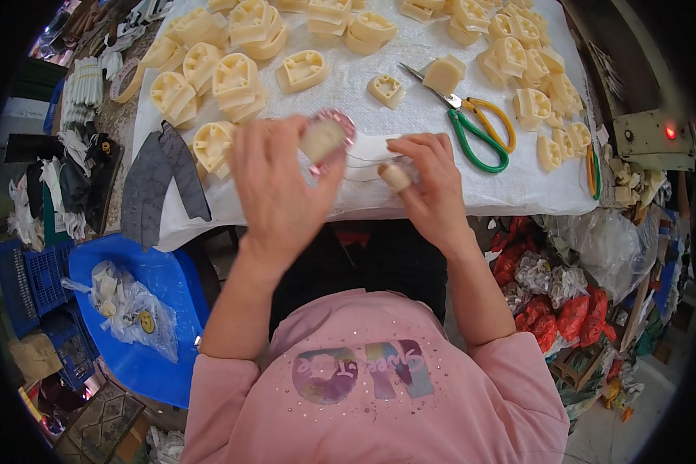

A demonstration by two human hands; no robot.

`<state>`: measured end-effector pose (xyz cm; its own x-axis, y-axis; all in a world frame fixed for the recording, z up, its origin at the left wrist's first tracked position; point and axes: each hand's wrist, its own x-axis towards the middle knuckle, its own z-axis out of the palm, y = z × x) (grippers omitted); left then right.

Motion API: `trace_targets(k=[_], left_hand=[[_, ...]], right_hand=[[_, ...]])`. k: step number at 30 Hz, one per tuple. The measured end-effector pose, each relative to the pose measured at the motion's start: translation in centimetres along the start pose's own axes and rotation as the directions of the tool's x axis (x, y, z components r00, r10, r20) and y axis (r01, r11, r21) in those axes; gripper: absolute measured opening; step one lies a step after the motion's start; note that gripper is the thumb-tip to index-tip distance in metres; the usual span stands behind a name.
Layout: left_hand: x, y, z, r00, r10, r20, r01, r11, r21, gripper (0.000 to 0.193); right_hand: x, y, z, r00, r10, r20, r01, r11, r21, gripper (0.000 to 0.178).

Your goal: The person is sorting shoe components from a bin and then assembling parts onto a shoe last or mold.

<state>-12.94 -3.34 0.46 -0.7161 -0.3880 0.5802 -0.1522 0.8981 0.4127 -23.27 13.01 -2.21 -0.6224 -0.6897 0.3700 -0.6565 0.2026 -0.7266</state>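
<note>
My left hand (274, 185) is closed around a round, roll-like thing (334, 138) with a shiny pink rim and a cream middle, blurred by motion. Between my hands lies a white strip (371, 155) with a thin dark line along its lower edge. At the strip's right end, the fingers of my right hand (435, 189) are bent together, and a beige wrap (395, 177) covers one fingertip. What they pinch is mostly hidden. Scissors (475, 127) with green and yellow handles lie beyond my right hand, their blades by a cream moulded piece (444, 76).
Many cream moulded pieces (236, 81) are heaped across the white-covered table (325, 93). Dark grey fabric (151, 185) hangs over its left front edge. A blue chair (131, 325) with a plastic bag stands at left. Red and clear bags (572, 317) fill the lower right.
</note>
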Motion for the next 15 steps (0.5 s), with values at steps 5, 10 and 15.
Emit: trace_targets(k=[5,10,15], left_hand=[[3.2,-2.3,0.3,0.999,-0.011,0.053,-0.006,0.952,0.306,0.035],[3.8,-2.5,0.6,0.988,-0.075,0.137,0.001,0.883,0.47,0.032],[3.6,-2.1,0.6,0.979,-0.122,0.164,0.033,0.888,0.46,0.028]], right_hand=[[0.2,-0.2,0.9,0.992,-0.106,0.06,0.121,0.929,-0.351,0.033],[0.4,0.4,0.4,0.997,-0.023,0.071,0.049,0.922,-0.384,0.03],[0.1,1.3,-1.1,0.994,0.018,0.109,0.02,0.942,-0.334,0.026]])
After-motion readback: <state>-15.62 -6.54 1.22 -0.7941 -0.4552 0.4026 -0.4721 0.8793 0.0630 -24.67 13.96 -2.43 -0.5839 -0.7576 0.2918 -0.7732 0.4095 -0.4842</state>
